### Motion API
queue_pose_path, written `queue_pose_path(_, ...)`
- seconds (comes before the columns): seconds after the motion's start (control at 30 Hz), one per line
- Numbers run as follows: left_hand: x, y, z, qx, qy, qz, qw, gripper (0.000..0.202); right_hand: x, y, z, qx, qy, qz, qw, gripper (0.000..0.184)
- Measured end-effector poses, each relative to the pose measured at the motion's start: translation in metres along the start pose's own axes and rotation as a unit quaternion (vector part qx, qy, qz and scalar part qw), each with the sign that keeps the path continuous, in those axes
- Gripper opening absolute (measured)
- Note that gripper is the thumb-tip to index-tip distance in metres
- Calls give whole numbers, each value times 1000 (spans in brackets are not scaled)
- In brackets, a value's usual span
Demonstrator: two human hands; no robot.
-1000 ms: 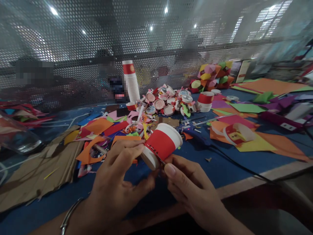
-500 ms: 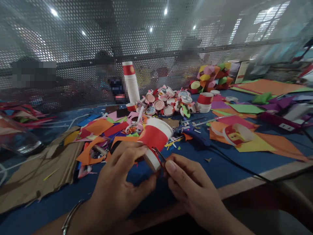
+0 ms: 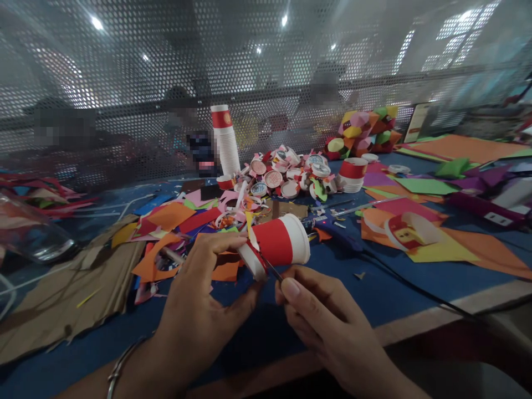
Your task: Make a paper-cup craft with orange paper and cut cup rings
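A red and white paper cup (image 3: 276, 241) lies tilted on its side in the air, its white rim toward the right. My left hand (image 3: 208, 288) grips the bottom end of the cup between thumb and fingers. A gap shows between that end and the red wall, which are still joined at least in part. Pinched in my right hand (image 3: 320, 310) is a thin dark blade (image 3: 272, 269), its tip at the gap; its handle is hidden in my fingers.
Behind stand a tall stack of paper cups (image 3: 226, 147), a heap of cut cup bottoms (image 3: 282, 174) and a shorter cup stack (image 3: 352, 174). A corded blue glue gun (image 3: 343, 237) lies to the right. Colored paper scraps (image 3: 170, 215) and cardboard (image 3: 95, 282) lie left.
The cup's body has swung down and to the right, away from the end in my left hand, and the gap has widened. Both hands keep their grip.
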State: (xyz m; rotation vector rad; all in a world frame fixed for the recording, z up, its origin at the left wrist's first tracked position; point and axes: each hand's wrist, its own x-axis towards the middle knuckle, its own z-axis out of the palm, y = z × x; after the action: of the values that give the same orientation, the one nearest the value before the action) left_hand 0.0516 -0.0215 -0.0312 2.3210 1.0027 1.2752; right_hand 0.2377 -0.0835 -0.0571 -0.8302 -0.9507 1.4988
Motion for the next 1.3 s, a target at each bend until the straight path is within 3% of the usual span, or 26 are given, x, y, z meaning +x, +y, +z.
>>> queue_pose_path(0.3,1,6,-2,126,9,120,985,44,1,0,1,49,-16,-4,999,41)
queue_pose_path(0.73,-3,7,-4,138,10,141,980,39,1,0,0,25,-9,-9,1000,46)
queue_pose_path(0.83,-1,7,-4,82,17,96,992,44,1,1,0,34,-1,-12,999,43)
queue_pose_path(0.93,6,6,-4,-106,-2,-48,993,41,1,2,0,58,7,-9,998,41)
queue_pose_path(1.0,13,5,-5,-256,-16,-159,953,35,0,3,0,67,15,-12,998,42)
queue_pose_path(1.1,23,6,-7,-423,-9,-288,859,25,-1,2,1,56,37,-22,998,43)
queue_pose_path(1.2,29,9,-10,-516,-21,-365,775,21,-3,-1,4,31,63,-17,997,45)
queue_pose_path(1.3,31,11,-15,-552,-43,-401,730,19,-2,-2,7,19,76,-10,997,46)
